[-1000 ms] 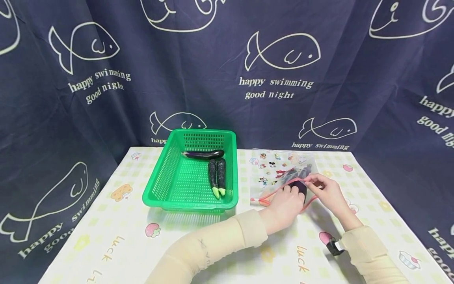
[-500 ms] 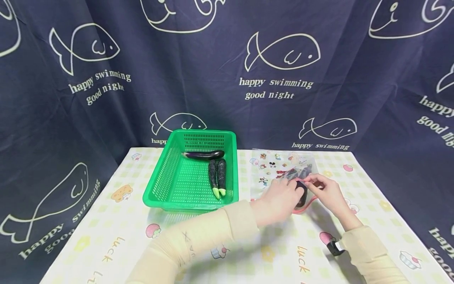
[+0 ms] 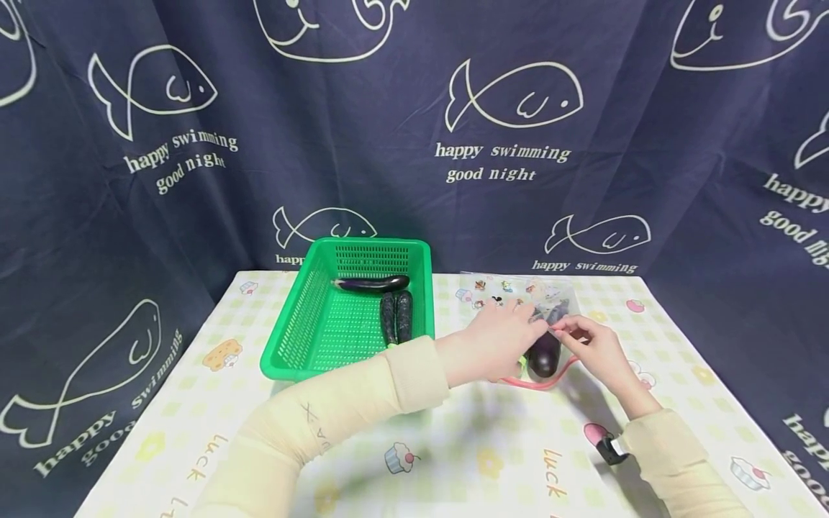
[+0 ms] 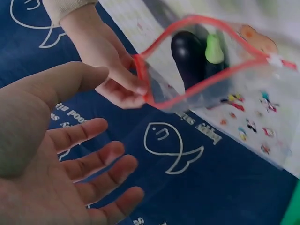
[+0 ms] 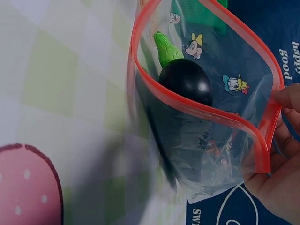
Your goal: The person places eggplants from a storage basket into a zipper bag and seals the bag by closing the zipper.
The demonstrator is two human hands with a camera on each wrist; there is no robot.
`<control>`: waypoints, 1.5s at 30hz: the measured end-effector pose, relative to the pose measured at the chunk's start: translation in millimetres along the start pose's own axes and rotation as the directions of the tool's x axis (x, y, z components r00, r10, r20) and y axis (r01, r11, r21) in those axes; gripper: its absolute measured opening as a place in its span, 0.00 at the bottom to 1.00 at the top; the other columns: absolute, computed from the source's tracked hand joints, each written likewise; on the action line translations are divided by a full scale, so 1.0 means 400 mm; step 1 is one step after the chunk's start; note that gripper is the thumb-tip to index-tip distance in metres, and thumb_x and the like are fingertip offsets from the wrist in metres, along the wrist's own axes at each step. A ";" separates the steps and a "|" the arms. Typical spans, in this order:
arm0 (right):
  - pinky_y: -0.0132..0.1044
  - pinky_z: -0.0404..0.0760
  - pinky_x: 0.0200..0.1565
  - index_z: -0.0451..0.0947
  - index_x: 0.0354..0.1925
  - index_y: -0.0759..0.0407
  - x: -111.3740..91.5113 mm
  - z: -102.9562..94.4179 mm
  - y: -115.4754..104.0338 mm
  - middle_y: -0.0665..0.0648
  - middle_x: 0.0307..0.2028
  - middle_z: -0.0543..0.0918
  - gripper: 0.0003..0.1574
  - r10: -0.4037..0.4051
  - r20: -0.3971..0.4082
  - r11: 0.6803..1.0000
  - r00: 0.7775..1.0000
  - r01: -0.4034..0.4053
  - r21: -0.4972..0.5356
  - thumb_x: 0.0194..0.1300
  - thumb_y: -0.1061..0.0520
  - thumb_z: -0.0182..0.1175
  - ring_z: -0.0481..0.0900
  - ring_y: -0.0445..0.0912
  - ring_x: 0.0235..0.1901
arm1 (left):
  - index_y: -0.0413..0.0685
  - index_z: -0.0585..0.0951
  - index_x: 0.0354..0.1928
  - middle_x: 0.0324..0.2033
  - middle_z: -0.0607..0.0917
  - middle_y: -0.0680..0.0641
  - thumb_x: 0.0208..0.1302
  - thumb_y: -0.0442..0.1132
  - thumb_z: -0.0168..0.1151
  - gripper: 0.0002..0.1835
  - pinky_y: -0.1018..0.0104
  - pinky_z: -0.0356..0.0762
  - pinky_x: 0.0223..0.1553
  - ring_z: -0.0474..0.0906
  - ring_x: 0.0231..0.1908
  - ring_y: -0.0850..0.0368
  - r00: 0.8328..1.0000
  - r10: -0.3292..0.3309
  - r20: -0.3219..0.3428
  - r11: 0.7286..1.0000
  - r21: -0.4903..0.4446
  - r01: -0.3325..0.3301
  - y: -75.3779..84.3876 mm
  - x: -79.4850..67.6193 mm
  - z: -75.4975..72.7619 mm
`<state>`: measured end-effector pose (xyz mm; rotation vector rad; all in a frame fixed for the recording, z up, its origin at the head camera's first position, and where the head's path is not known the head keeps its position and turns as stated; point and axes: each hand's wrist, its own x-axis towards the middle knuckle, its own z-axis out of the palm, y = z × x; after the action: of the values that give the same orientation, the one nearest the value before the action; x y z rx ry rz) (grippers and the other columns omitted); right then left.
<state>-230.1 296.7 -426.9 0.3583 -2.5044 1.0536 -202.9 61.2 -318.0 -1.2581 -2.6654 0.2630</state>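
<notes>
A clear zip bag (image 4: 255, 110) with a red zip rim and cartoon prints lies on the table, its mouth spread wide. Inside are an eggplant (image 5: 187, 84) and, beside it, a dark vegetable with a light green end (image 4: 214, 49). My right hand (image 3: 599, 352) pinches one corner of the red rim between thumb and fingers. Over the bag hovers my left hand (image 3: 495, 342), which hides part of it in the head view. In the left wrist view the fingers of that hand (image 4: 56, 154) are spread and loosely bent, holding nothing.
Left of the bag stands a green basket (image 3: 291, 345). It holds another eggplant (image 3: 372, 285) and two dark, bumpy vegetables (image 3: 404, 316), whose lower ends my left sleeve (image 3: 350, 403) partly hides. A dark blue curtain (image 3: 388, 165) with fish prints hangs behind the table.
My left hand has come out of the bag's mouth and moved up and left, its fingers loosened. More of the bagged eggplant shows. My right hand has kept its grip on the rim.
</notes>
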 end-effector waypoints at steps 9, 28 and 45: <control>0.27 0.76 0.24 0.81 0.37 0.59 -0.002 0.001 -0.009 0.60 0.33 0.83 0.05 0.013 -0.001 1.000 1.000 -0.013 0.008 0.60 0.61 0.63 0.76 0.33 0.24 | 0.62 0.73 0.55 0.50 0.74 0.53 0.53 0.54 0.66 0.26 0.56 0.69 0.46 0.69 0.50 0.53 0.999 0.006 -0.050 1.000 0.023 -0.004 -0.074 -0.014 -0.020; 0.27 0.76 0.24 0.81 0.38 0.59 -0.001 0.000 -0.001 0.60 0.33 0.83 0.06 0.004 0.008 1.000 1.000 -0.004 0.018 0.60 0.62 0.62 0.76 0.33 0.25 | 0.58 0.70 0.59 0.52 0.71 0.52 0.53 0.50 0.67 0.30 0.57 0.66 0.45 0.63 0.50 0.51 0.999 0.029 -0.026 1.000 0.002 -0.029 -0.291 -0.052 0.004; 0.29 0.77 0.23 0.79 0.37 0.70 -0.010 -0.032 -0.108 0.69 0.36 0.81 0.07 0.008 0.014 0.999 1.000 -0.008 0.039 0.58 0.69 0.61 0.77 0.41 0.24 | 0.55 0.71 0.59 0.55 0.70 0.48 0.56 0.42 0.66 0.27 0.50 0.66 0.49 0.64 0.51 0.48 0.999 -0.049 0.012 0.980 -0.192 0.050 -0.493 -0.089 0.115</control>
<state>-207.1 276.7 -393.7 0.3686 -2.5020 1.1086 -338.3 -93.4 -319.2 -1.2421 -2.7794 0.0022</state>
